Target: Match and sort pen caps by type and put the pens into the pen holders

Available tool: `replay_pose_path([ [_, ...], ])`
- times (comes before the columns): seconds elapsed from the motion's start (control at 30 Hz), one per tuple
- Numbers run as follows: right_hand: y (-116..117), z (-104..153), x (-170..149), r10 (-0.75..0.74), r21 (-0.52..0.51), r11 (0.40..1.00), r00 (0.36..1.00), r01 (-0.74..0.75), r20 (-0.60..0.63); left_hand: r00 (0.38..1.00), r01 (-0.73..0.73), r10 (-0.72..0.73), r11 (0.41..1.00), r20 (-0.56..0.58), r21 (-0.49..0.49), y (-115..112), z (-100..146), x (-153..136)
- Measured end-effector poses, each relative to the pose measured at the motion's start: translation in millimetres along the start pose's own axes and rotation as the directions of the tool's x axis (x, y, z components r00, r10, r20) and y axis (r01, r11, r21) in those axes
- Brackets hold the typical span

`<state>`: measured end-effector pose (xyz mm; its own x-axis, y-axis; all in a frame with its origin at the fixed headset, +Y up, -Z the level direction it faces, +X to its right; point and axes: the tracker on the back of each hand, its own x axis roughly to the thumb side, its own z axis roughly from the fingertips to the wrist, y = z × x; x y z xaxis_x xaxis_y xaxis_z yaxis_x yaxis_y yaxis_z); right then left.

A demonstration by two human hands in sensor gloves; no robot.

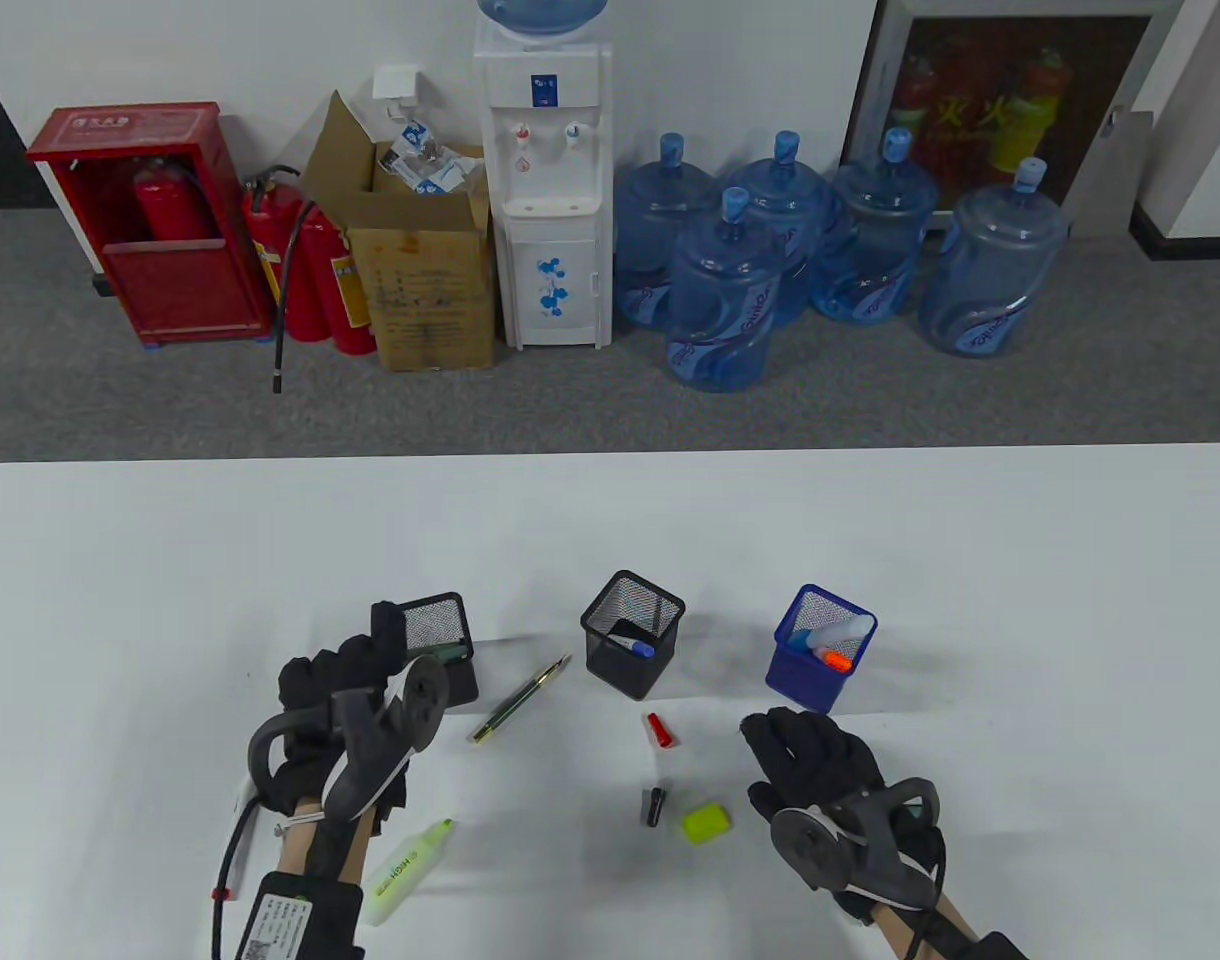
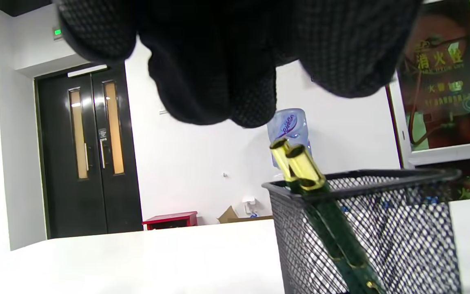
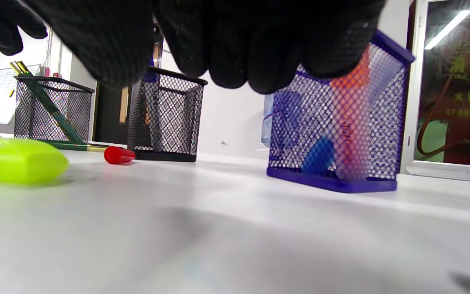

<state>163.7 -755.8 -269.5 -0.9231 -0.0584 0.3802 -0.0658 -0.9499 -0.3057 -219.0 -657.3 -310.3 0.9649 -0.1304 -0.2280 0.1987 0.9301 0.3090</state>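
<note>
left hand (image 1: 345, 700): lower left, over the black mesh holder (image 2: 365, 228), fingers loose, grip empty
right hand (image 1: 820, 765): lower right, flat, nothing held
green pens (image 2: 320, 204): leaning in that holder

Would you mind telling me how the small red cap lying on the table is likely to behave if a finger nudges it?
The red cap looks round and slightly tapered, lying on its side, so it would probably roll, likely in a curve. It seems small, hollow plastic, so probably very light and apt to skid on the smooth white table. It should feel stiff.
</note>
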Motion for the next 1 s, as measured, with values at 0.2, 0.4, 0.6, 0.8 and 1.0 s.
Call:
replay_pose_path([
  [0.2, -1, 0, -2, 0.004, 0.003, 1.000, 1.000, -0.004, -0.001, 0.997, -0.078, 0.075, 0.993, 0.033, 0.092, 11, 26, 6],
  [0.4, 0, 1, -6, 0.001, 0.008, 1.000, 1.000, -0.001, -0.018, 0.977, -0.100, 0.117, 0.990, 0.178, -0.098, -19, 37, 56],
  [0.6, -1, 3, -10, -0.003, -0.004, 1.000, 1.000, 0.002, -0.025, 0.951, 0.216, -0.151, 0.949, 0.268, -0.231, -57, 25, 92],
  [0.8, -1, 3, -11, 0.001, 0.000, 1.000, 1.000, -0.001, -0.027, 0.960, 0.233, -0.169, 0.924, 0.221, -0.303, -76, 17, 99],
  [1.0, -1, 2, -11, 0.005, 0.004, 1.000, 1.000, -0.005, -0.024, 0.968, 0.224, -0.172, 0.918, 0.182, -0.328, -85, 13, 102],
])
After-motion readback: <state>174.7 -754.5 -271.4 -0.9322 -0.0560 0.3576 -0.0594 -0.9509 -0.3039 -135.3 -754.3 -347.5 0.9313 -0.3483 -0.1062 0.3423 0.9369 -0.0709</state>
